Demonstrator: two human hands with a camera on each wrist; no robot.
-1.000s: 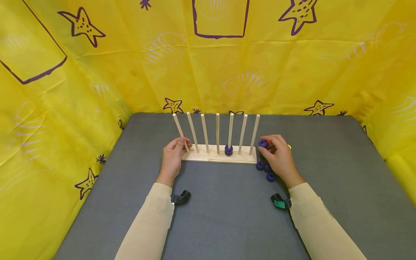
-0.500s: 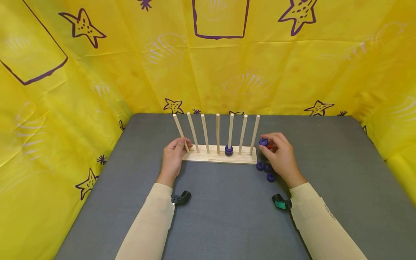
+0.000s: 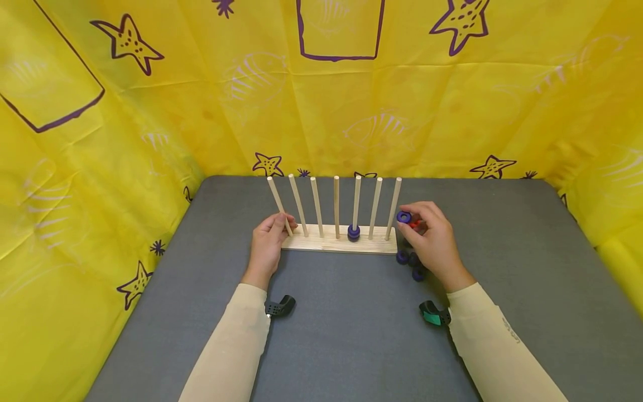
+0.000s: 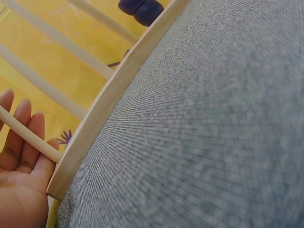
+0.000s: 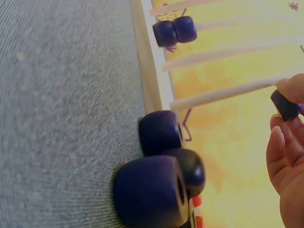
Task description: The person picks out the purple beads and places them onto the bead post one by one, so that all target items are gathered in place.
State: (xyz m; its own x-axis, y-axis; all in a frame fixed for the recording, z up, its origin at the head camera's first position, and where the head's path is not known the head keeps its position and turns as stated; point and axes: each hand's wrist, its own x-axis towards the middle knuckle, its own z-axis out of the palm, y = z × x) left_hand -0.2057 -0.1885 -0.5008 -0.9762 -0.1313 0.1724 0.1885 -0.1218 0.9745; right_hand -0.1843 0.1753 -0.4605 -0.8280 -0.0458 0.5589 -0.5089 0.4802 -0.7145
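In the head view, a pale wooden board (image 3: 326,244) bears a row of several upright pegs. My left hand (image 3: 267,240) is at its left end, thumb and fingers about the leftmost peg (image 3: 276,195). The left wrist view has the fingers (image 4: 35,135) behind that peg, low by the board. My right hand (image 3: 433,240) pinches a dark blue bead (image 3: 403,217) between thumb and fingertips, raised just right of the rightmost peg (image 3: 394,204). Two blue beads (image 3: 354,233) are stacked low on the fifth peg from the left.
Several loose blue beads (image 3: 402,257) lie by the board's right end, partly under the right hand. Red pieces (image 3: 416,224) show behind its fingers. A grey cloth (image 3: 346,335) covers the table, and a yellow printed curtain (image 3: 321,111) hangs around the back and sides.
My right hand has shifted slightly up and left with the blue bead, bringing it nearer the rightmost peg. A yellow spot seen earlier behind that hand is hidden now. The left hand stays put.
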